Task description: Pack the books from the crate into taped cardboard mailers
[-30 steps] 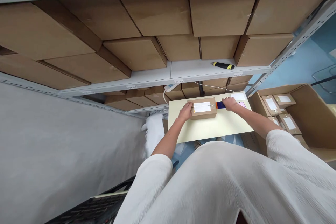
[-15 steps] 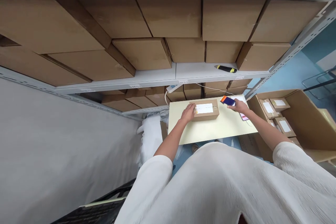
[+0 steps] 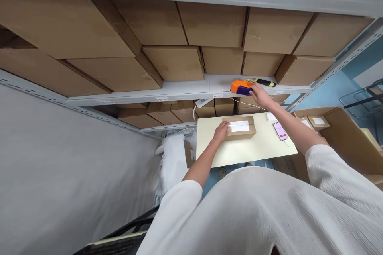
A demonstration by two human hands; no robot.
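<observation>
A small cardboard box (image 3: 241, 136) with a white label on top lies on the pale yellow tabletop (image 3: 263, 145). My left hand (image 3: 221, 131) grips its left end, with the fingers over the top edge. Up at the shelf's front edge, my right hand (image 3: 259, 95) is closed on the right end of an orange and purple tape dispenser (image 3: 239, 87). Just behind that hand, a black and yellow utility knife (image 3: 265, 83) lies on the shelf (image 3: 221, 83). The right fingertips are partly hidden.
Brown cartons (image 3: 221, 24) fill the shelf in two layers. A phone (image 3: 280, 131) with a cable lies on the table's right side, near a white label stack (image 3: 271, 116). A large open carton (image 3: 344, 135) stands right, holding small boxes. White wrapping (image 3: 173, 159) hangs left.
My right hand has lifted the tape dispenser from above the table up to the shelf edge, beside the knife. My left hand stays on the box. The view has shifted slightly.
</observation>
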